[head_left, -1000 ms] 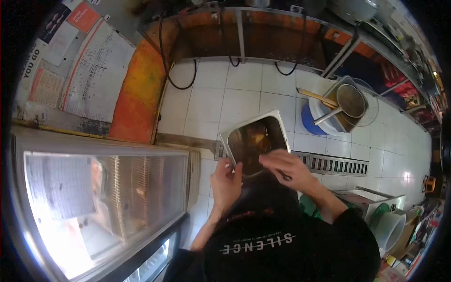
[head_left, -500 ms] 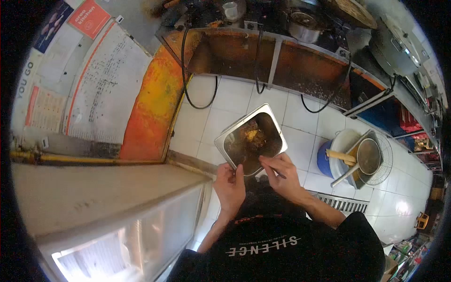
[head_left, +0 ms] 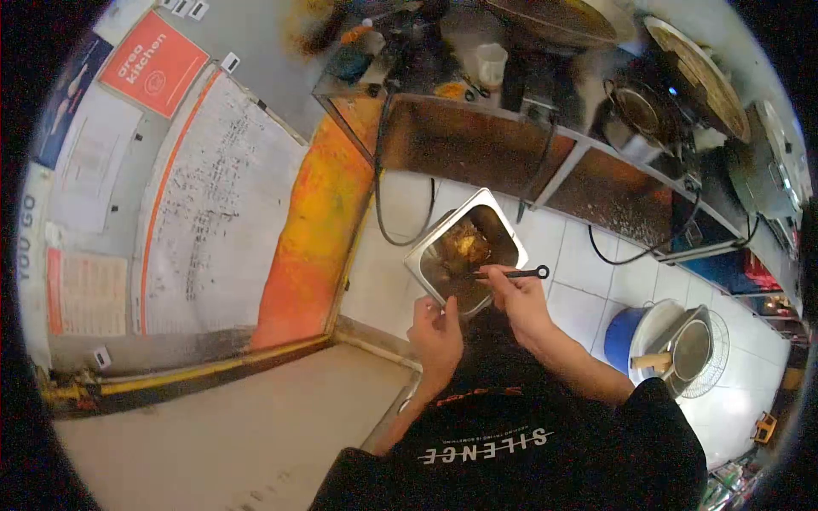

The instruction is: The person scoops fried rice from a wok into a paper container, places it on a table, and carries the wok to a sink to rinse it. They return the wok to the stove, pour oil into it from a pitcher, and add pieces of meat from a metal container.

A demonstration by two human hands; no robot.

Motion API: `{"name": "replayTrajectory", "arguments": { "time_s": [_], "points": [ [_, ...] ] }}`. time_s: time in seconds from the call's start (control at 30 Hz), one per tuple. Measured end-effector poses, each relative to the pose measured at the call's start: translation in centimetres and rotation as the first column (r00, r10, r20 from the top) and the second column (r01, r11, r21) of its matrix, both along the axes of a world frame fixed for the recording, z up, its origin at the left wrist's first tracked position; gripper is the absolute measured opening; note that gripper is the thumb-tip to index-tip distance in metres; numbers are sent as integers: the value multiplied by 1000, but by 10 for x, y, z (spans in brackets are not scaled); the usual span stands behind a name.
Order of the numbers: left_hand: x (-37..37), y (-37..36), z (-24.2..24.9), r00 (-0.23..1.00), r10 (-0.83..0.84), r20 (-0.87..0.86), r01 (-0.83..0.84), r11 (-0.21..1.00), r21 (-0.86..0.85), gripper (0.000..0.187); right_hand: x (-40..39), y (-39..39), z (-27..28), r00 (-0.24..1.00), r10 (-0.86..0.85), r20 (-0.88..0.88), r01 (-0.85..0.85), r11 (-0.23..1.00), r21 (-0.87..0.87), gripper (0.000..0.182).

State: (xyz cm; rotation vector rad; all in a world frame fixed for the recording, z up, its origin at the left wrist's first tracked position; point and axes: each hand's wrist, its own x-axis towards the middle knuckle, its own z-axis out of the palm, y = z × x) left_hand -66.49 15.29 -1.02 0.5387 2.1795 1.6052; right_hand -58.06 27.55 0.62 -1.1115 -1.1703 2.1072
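A rectangular steel container (head_left: 415, 258) is held out in front of my body, tilted, with dark brown food (head_left: 468, 244) and a yellowish lump inside. My left hand (head_left: 436, 339) grips its near left rim, thumb on the edge. Over the near right rim, my right hand (head_left: 520, 305) pinches a utensil with a black handle (head_left: 532, 272) that ends in a ring. The utensil's other end reaches into the container, where it is hard to make out.
A stove counter (head_left: 588, 140) with pans and a white cup (head_left: 491, 64) runs along the far side. On the tiled floor at right stands a blue bucket (head_left: 623, 334) with a pan and strainer. A pale cabinet top (head_left: 239, 417) is at lower left.
The view has turned, so the stove and bucket appear farther right and lower. My right hand has shifted, and the utensil's black handle now points right. My left hand still holds the container.
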Motion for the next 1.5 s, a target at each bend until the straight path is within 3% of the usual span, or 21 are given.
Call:
{"name": "replayTrajectory", "arguments": {
  "time_s": [0.03, 0.33, 0.53, 0.57, 0.63, 0.73, 0.87, 0.97, 1.03, 1.1, 1.13, 1.2, 1.23, 1.33, 1.37, 1.47, 1.5],
  "points": [
    [-14, 9, -9, 1000, 28, 10, -28, 999, 37, 19, -15, 17, 4, 999, 21, 48, -14, 990, -137, 23],
    [-141, 109, 9, 989, 133, 63, -135, 990, 35, 17, -160, 136, -7, 986, -23, -163, -37, 935, -352, 22],
    [-240, 166, 13, 965, 150, 215, -167, 984, 65, 18, -240, 223, 27, 952, -89, -292, -31, 924, -381, 21],
    [-249, 182, 21, 941, 196, 275, -250, 952, 177, 18, -251, 236, 37, 939, -106, -326, -33, 919, -392, 21],
    [-276, 199, 20, 941, 163, 298, -224, 957, 184, 17, -273, 271, 53, 908, -106, -405, -45, 937, -345, 20],
    [-309, 225, 40, 928, 136, 346, -211, 959, 188, 18, -310, 320, 66, 794, -354, -494, 162, 907, -389, 20],
    [-354, 238, 21, 918, 30, 395, -132, 964, 233, 18, -380, 395, 79, 655, -434, -619, 425, 888, -174, 23],
    [-384, 238, 29, 925, -91, 368, 40, 989, 146, 20, -441, 449, 72, 611, -520, -597, 630, 776, -32, 19],
    [-400, 234, -6, 930, -92, 356, 41, 988, 148, 21, -473, 480, 58, 600, -521, -607, 704, 704, 91, 18],
    [-408, 240, -10, 923, -55, 380, -12, 985, 173, 21, -494, 495, 61, 603, -536, -590, 765, 599, 238, 18],
    [-414, 240, -8, 927, -86, 364, 28, 986, 162, 20, -500, 500, 61, 702, -522, -485, 712, 504, 489, 16],
    [-425, 238, -5, 930, -152, 335, 114, 985, 131, 18, -503, 508, 51, 802, -557, -214, 416, 264, 870, 14],
    [-429, 238, -5, 931, -163, 327, 134, 985, 110, 17, -503, 539, 7, 802, -567, -186, 245, 29, 969, 13],
    [-440, 246, -1, 939, -218, 265, 213, 976, 50, 17, -489, 554, -1, 733, -667, 134, -205, -28, 978, 13],
    [-444, 252, 6, 945, -243, 221, 244, 970, 26, 17, -486, 555, -1, 760, -650, 17, -102, -92, 991, 15],
    [-448, 261, -16, 933, -268, 241, 266, 963, 42, 18, -477, 531, 32, 777, -622, -96, 167, 57, 984, 16],
    [-450, 266, -20, 925, -269, 267, 262, 963, 64, 18, -481, 524, 38, 783, -530, -324, 385, 5, 923, 21]
  ]
}}
